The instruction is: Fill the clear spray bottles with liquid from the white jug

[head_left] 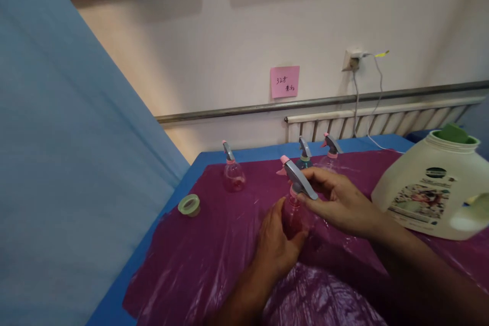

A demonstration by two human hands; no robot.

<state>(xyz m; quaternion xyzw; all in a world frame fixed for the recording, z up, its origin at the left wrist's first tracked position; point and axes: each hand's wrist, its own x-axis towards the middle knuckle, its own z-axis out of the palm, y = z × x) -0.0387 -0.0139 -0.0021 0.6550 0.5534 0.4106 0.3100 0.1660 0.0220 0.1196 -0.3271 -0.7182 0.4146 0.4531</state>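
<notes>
A clear pink spray bottle (295,216) with a grey and pink spray head (300,180) stands upright on the purple plastic sheet. My left hand (275,244) is closed round the bottle's body from the left. The fingers and thumb of my right hand (340,201) pinch the spray head's base from the right. Whether the head is screwed fully on cannot be made out. Just behind my right hand are a teal spray bottle (304,162) and another clear one with a pink collar (331,160), both partly hidden.
Further left stand a spray bottle with some red inside (234,178) and a pale green cap (189,205). At the right is a big cream jug (431,188) with a green piece in its mouth. A blue curtain (76,137) hangs at left; a cable (357,97) runs down the wall.
</notes>
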